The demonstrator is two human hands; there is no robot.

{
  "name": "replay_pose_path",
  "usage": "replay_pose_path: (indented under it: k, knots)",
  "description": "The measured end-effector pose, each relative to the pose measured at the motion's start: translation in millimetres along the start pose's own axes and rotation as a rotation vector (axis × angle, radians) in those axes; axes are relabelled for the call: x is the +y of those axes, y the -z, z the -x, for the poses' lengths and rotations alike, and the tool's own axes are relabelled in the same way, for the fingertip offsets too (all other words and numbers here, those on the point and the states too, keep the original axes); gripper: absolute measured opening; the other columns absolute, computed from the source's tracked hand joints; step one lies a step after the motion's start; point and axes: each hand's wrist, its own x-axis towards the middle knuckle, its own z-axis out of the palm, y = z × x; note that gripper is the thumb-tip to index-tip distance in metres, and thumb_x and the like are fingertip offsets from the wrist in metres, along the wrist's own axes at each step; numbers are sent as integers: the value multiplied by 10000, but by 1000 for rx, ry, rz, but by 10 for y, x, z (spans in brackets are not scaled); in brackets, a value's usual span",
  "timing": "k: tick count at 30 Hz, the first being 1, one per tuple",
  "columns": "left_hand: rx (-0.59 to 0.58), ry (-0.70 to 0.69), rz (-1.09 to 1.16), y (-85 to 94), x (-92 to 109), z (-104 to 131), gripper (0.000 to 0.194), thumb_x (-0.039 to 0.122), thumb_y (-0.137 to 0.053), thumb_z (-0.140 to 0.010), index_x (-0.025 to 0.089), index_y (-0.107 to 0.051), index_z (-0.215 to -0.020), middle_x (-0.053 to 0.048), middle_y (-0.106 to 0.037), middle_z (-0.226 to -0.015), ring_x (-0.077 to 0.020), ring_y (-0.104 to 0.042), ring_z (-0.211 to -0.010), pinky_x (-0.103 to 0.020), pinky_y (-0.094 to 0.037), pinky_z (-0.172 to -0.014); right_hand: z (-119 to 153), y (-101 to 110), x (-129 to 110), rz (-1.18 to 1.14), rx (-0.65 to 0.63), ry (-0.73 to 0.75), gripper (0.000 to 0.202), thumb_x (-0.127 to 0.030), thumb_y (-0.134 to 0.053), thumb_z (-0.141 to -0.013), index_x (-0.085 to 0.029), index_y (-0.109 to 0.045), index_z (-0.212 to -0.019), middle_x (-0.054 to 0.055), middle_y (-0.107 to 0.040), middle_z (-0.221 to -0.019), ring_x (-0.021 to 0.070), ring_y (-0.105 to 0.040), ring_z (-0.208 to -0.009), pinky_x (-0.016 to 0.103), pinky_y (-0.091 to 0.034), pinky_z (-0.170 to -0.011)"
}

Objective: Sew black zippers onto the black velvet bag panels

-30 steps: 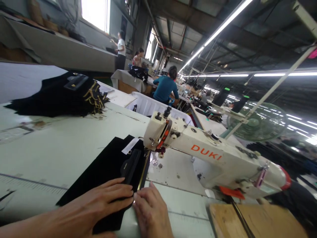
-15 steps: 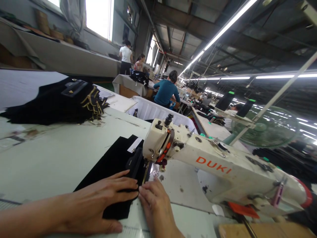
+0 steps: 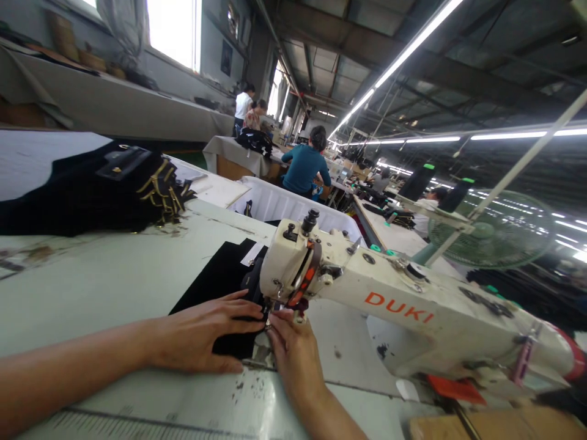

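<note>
A black fabric piece [image 3: 206, 278] with a white label [image 3: 252, 253] lies on the pale table, its right edge under the head of a white sewing machine [image 3: 342, 263]. My left hand [image 3: 202, 336] rests flat over the fabric, fingers stretched toward the needle and thumb apart. Close against the presser foot, my right hand [image 3: 296, 351] has its fingertips pinched together at the fabric's near right edge. Those fingers and the machine head hide most of that edge.
To the left is a stack of black pieces [image 3: 68, 189] with gold zipper ends. Behind the machine stands a white plastic bin [image 3: 298, 205]. A ruler scale [image 3: 123, 425] runs along the front edge. A fan [image 3: 493, 229] is at right; a person in teal [image 3: 305, 168] sits ahead.
The fabric has moved away from me and right, further under the machine head. Both hands have gone forward with it, and the gold zipper strip near the needle is now mostly hidden.
</note>
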Motion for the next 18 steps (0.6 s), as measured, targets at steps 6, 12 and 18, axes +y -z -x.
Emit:
replay_pose_path:
  k: [6,12,18]
  knots:
    - [-19,-14,-71,-37,-88,-29,654,522,-711,-908,321,-524,-1501,-76,-545,-1523,-287,-462,-1445,-491,-182,-1284,-84,128,-23,120,-40,-259,190,-178,-827,-737,-205,-684,-858,83,-671,-975,297,-616,-960,419,-516,-835]
    - [-40,10,-130,-45,-45,-44,576,503,-653,-958,253,-568,-1471,-95,-551,-1515,-274,-458,-1448,-484,-170,-1285,-265,30,-2,208,-104,-313,103,-176,-684,-811,-207,-646,-721,111,-664,-934,315,-577,-978,413,-465,-812]
    - [-14,-11,-139,-85,-90,-30,525,452,-626,-987,280,-557,-1479,-75,-547,-1521,-258,-455,-1451,-474,-164,-1288,-325,32,62,220,-144,-306,51,-161,-674,-813,-197,-685,-847,107,-695,-998,326,-589,-1046,421,-469,-834]
